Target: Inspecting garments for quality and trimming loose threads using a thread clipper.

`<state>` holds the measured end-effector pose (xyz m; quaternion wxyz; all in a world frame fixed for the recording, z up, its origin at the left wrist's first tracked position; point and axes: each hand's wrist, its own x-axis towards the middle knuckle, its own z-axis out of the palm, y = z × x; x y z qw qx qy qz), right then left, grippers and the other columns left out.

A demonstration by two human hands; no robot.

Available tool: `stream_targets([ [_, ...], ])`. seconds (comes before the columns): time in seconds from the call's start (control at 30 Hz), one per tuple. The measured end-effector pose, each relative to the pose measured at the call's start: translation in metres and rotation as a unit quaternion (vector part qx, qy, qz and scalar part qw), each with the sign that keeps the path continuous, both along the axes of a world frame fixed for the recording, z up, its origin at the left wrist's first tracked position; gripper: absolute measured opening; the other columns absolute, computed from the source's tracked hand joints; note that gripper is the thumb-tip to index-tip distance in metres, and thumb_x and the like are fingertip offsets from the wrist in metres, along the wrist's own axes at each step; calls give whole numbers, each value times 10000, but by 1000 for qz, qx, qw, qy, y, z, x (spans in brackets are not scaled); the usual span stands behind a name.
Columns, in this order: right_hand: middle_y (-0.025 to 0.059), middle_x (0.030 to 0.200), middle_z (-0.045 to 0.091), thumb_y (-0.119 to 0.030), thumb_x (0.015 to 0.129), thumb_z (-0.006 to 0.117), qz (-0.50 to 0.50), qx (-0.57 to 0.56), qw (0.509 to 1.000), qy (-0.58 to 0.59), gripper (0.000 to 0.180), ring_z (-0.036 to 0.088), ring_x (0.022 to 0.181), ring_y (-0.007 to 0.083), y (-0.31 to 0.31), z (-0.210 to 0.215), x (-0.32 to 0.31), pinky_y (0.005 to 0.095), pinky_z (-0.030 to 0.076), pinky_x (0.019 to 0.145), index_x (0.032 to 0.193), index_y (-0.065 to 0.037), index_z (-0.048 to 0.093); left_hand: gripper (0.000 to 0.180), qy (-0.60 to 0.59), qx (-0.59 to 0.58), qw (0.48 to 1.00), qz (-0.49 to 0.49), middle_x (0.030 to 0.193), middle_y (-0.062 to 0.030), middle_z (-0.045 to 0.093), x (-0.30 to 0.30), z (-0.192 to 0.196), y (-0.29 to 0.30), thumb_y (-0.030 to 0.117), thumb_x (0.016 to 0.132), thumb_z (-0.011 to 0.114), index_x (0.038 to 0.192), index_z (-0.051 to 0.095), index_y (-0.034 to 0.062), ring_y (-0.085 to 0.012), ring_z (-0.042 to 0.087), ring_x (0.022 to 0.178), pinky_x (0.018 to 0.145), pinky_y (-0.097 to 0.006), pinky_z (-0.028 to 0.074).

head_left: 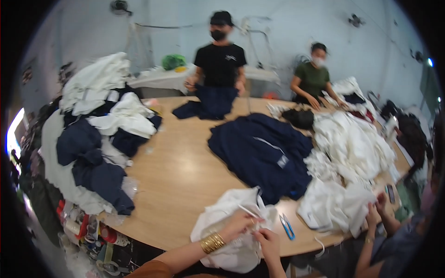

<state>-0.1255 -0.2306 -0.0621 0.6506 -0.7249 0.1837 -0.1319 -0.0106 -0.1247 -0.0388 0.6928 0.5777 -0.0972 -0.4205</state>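
Note:
A white cloth garment (215,217) lies bunched at the table's near edge, part of it hanging over the edge. My left hand (240,223), with a wide gold bracelet on the wrist, pinches the garment near a narrow white strip (249,211). Close beside it on the right, my right hand (268,238) grips the same cloth, fingers bent inward. What exactly lies between the fingertips is too small to make out. Blue-handled thread snips (287,227) rest on the table just right of my hands.
A navy garment heap (259,153) covers the table (185,185) ahead. White garments (350,143) pile up at right, white and navy ones (104,171) at left. Across stand a person in black (220,60) holding navy cloth and one in green (313,78). At right, another person's hands (374,211) hold white cloth.

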Motion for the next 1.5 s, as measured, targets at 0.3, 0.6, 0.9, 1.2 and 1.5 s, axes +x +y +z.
stream_targets([
  [0.3, -98, 519, 382, -189, 871, 578, 133, 157, 970, 129, 197, 281, 445, 4, 7, 62, -30, 186, 182, 414, 893, -26, 685, 228, 32, -24, 994, 104, 603, 85, 499, 39, -16, 14, 204, 874, 583, 1007, 646, 29, -8, 339, 473, 421, -177, 258],
  [0.6, -96, 520, 362, -173, 874, 571, 54, 285, 950, 118, 199, 254, 452, 2, 1, 58, -51, 180, 162, 419, 891, -3, 672, 394, 134, -70, 984, -91, 1195, -164, 561, -25, 25, 42, 164, 932, 455, 1276, 441, -28, -48, 447, 505, 472, -179, 421],
  [0.9, -88, 528, 393, -154, 869, 575, 89, 272, 946, 152, 195, 266, 468, 5, 17, 52, -58, 183, 163, 433, 887, 14, 673, 324, 156, -63, 986, -2, 1086, -164, 621, -33, 12, 26, 154, 932, 457, 1185, 520, -40, -19, 301, 442, 426, -141, 309],
  [1.2, 36, 698, 604, -196, 861, 567, -51, 4, 991, 124, 191, 497, 545, 117, -29, 7, -51, 258, 423, 515, 848, -25, 654, 245, 172, -23, 985, -16, 932, -127, 659, -33, -1, 29, 99, 885, 546, 1082, 585, -42, -13, 333, 441, 413, -147, 281],
  [1.5, 115, 959, 550, -143, 832, 589, -134, -546, 824, 73, 272, 505, 946, 292, -81, -50, -4, 376, 408, 755, 1076, -27, 562, 242, -32, 34, 999, 10, 857, -82, 673, -44, -1, 31, 111, 878, 552, 1084, 586, -11, -17, 433, 475, 433, -158, 359],
])
